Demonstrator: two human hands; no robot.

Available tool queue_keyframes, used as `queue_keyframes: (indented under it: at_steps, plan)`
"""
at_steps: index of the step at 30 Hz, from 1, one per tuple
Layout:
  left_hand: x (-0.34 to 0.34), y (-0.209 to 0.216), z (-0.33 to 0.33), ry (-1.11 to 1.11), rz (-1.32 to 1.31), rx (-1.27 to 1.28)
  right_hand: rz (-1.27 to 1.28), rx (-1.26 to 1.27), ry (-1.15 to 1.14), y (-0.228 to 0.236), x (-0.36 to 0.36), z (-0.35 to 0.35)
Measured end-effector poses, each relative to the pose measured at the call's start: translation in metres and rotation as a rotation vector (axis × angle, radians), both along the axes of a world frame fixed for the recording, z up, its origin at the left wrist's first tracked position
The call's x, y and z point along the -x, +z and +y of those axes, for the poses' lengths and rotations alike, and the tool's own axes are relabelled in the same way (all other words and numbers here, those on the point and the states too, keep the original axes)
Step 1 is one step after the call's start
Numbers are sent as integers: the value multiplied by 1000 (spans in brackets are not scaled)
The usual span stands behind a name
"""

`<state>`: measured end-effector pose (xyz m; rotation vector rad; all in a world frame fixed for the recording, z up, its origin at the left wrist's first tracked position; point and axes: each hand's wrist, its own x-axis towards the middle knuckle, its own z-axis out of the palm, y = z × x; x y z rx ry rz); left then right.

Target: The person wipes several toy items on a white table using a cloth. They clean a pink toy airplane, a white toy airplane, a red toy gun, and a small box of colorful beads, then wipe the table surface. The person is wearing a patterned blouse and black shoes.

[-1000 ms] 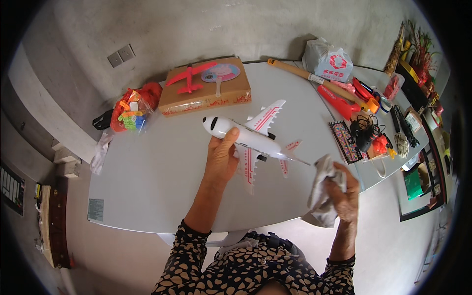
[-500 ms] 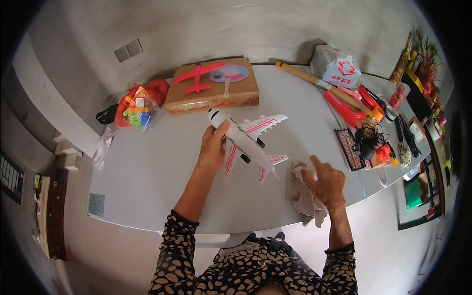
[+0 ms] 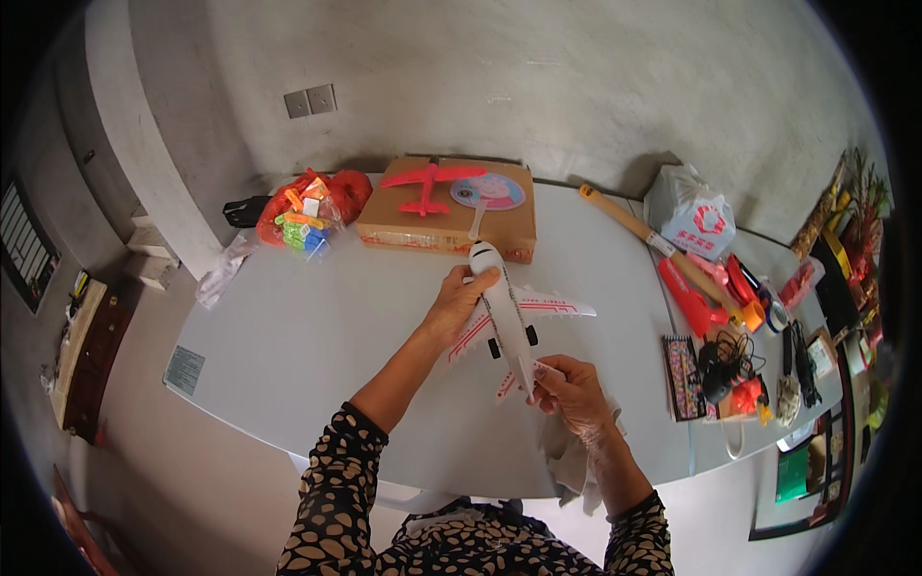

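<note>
Right hand (image 3: 570,392) moved from cloth (image 3: 563,453) to toy plane (image 3: 507,315) | left hand (image 3: 457,303) near nose (image 3: 485,257) | fingers: both clamped on plane

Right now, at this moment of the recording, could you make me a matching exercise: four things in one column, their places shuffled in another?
Things
1. White toy airplane
2. Red toy plane
3. Beige cloth
4. Wall socket

Places
A. At the near edge of the table
B. On the grey wall
C. Held by left hand and right hand
D. On the cardboard box

Pairs: 1-C, 2-D, 3-A, 4-B
</note>
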<state>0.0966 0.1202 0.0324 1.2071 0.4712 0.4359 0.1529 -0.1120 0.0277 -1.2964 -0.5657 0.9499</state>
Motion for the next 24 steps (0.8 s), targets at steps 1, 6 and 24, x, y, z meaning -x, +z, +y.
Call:
queue_keyframes:
  at_steps: [1,6,24]
  plan:
    - [-9,-1,6,46,1,-119,-22,-20,-9,-1,-5,7]
    - [-47,30,47,91,84,-574,-21,-121,-71,8,-34,55]
    - [-33,-52,64,712,-54,-824,17,-154,-227,-13,-137,205]
